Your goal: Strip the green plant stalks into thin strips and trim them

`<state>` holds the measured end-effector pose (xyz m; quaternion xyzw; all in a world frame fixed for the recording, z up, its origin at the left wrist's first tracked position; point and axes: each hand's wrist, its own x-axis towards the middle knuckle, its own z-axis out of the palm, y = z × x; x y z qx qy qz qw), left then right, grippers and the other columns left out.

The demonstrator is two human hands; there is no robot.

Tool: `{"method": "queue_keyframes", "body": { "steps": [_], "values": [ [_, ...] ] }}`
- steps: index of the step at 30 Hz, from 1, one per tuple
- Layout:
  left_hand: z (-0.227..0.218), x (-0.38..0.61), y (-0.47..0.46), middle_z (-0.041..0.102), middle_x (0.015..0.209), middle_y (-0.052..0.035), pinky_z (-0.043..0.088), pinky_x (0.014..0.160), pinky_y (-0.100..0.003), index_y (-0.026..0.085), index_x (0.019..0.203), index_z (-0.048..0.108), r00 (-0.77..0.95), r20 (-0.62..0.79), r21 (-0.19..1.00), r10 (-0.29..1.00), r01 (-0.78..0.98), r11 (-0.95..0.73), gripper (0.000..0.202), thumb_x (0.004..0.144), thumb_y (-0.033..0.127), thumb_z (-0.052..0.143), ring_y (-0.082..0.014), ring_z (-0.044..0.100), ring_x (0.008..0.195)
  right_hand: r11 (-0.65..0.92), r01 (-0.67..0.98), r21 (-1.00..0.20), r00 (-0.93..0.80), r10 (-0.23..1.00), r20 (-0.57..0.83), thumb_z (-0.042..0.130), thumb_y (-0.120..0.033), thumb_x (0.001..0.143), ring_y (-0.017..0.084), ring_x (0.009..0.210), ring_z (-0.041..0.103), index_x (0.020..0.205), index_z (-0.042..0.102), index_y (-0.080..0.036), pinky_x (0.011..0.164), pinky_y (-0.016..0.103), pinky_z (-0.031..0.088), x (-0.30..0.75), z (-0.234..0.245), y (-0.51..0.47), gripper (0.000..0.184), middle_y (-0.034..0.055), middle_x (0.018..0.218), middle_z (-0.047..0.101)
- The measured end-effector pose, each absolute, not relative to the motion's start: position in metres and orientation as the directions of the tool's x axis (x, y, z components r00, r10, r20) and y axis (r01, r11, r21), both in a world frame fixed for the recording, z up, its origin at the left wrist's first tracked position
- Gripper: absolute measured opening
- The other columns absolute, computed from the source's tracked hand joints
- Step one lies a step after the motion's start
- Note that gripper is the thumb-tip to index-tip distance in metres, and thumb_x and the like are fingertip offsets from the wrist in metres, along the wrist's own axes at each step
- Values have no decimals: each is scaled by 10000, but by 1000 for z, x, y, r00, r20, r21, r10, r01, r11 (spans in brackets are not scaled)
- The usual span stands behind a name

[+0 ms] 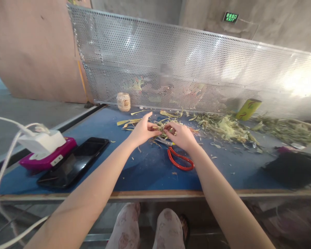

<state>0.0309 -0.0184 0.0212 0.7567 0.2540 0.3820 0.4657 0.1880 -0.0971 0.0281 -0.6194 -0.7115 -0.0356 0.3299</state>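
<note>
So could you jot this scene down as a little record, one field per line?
Left hand: pinching dried plant strips
Right hand: pinching the same strips, close beside the left
Just below hands: red-handled scissors
Person's left: black phone, magenta power block
Person's right: loose plant pile
Surface: blue tabletop
Behind: perforated metal panel

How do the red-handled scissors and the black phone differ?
The scissors have a looped red handle; the phone is a flat black slab. The scissors' blades are partly hidden near the right hand; the phone's screen is in open view, farther left. Both lie on the blue tabletop.
</note>
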Motion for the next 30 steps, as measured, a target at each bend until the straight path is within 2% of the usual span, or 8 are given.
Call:
{"method": "queue_keyframes", "body": {
  "steps": [4,9,16,19,23,30],
  "values": [
    [21,31,-19,635,886,-87,467,759,-350,139,1354,131,580,354,896,734,15,-444,959,593,216,710,-173,609,794,250,893,-375,-5,838,546,521,-287,754,120,618,526,919,577,-251,603,243,379,188,28,-97,179,-11,812,638],
    [20,33,-21,596,908,-71,477,742,-329,150,1358,90,551,401,866,732,33,-499,970,598,165,693,-145,600,749,294,873,-388,-25,823,568,509,-211,747,124,663,529,834,614,-226,644,250,397,189,23,-92,138,6,837,642],
    [21,34,-23,575,922,-66,485,726,-319,180,1342,160,537,468,820,702,32,-572,865,638,176,663,-158,594,795,390,675,-626,19,839,543,508,-207,721,118,688,566,812,591,-191,674,253,440,188,15,-81,125,10,781,632],
    [24,34,-25,596,924,-84,508,646,-309,186,1342,179,520,455,839,723,22,-544,773,703,230,612,-151,596,722,364,622,-693,69,857,511,513,-207,706,123,700,580,792,584,-188,692,264,448,188,16,-81,112,10,767,632],
    [28,32,-26,619,919,-90,523,590,-283,187,1342,192,514,458,848,725,-7,-530,729,721,167,574,-162,606,730,350,655,-670,64,857,511,514,-210,705,124,686,576,771,595,-189,680,263,442,189,16,-82,107,5,732,632],
    [28,32,-27,638,872,-86,534,688,-299,157,1341,221,518,475,828,711,10,-561,761,684,126,603,-183,617,820,335,673,-660,100,843,529,510,-214,701,128,669,578,762,599,-195,652,265,447,188,18,-83,110,5,721,635]
  ]
}}
